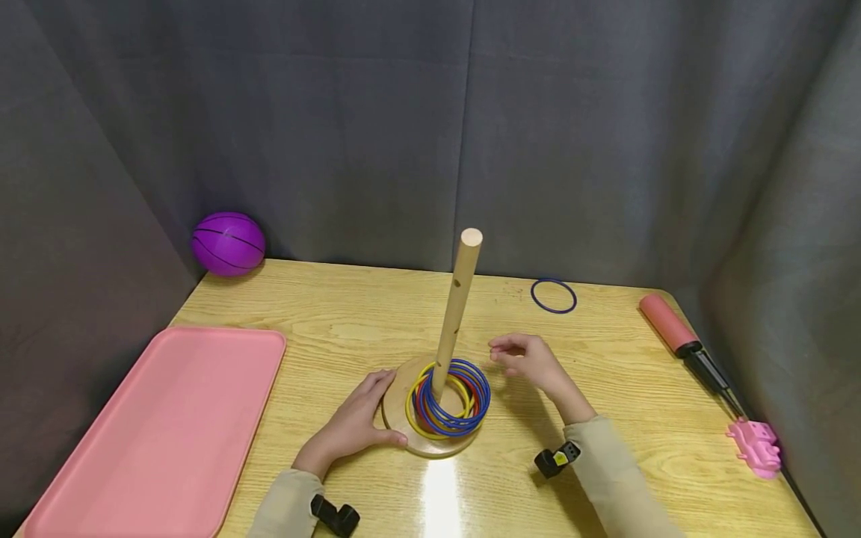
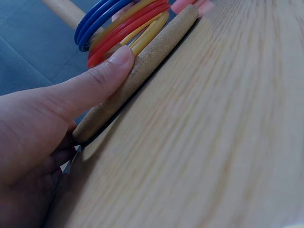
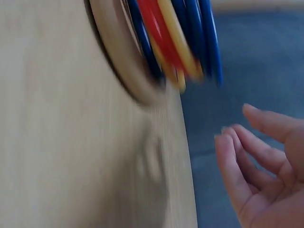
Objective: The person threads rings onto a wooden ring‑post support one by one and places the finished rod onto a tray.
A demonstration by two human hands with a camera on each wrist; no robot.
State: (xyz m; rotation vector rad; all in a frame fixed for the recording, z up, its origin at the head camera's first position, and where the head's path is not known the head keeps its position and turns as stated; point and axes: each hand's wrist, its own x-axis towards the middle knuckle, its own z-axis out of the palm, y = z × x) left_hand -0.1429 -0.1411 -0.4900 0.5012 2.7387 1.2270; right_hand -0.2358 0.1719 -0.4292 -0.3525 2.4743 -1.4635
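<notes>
A round wooden base (image 1: 433, 447) with a tall wooden post (image 1: 457, 299) stands mid-table. Blue, red and yellow rings (image 1: 481, 392) lie stacked around the foot of the post. My left hand (image 1: 355, 426) grips the left edge of the base; in the left wrist view its thumb (image 2: 102, 78) lies along the rim, beside the rings. To the right of the stack, my right hand (image 1: 534, 365) hovers over the table with loosely bent fingers and holds nothing. The right wrist view shows a gap between these fingers (image 3: 232, 168) and the rings (image 3: 178, 42).
One blue ring (image 1: 575, 300) lies on the table near the back edge. At left is a pink tray (image 1: 279, 351), with a purple ball (image 1: 229, 243) behind it. A hand pump (image 1: 669, 325) and a pink toy piece (image 1: 756, 447) lie along the right edge.
</notes>
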